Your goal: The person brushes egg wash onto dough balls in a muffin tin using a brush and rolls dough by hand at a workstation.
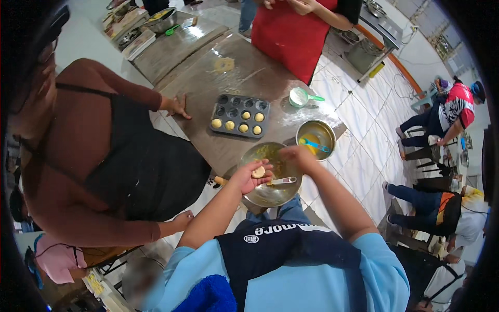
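My left hand is palm up over a wide metal mixing bowl, and a flattened round of pale dough lies on it. My right hand, blurred, is above the bowl's right side; its fingers are not clear enough to judge. Inside the bowl are yellow smears and a white-handled measuring spoon. A smaller metal bowl on the right holds yellow filling and a blue measuring spoon. Beyond them, a dark muffin tin has yellow dough balls in several of its cups.
A green-handled sieve with white powder sits on the metal-topped table. At left, a person in a black apron rests a hand on the table edge. Someone in a red apron stands opposite. A wooden handle juts out beside the bowl.
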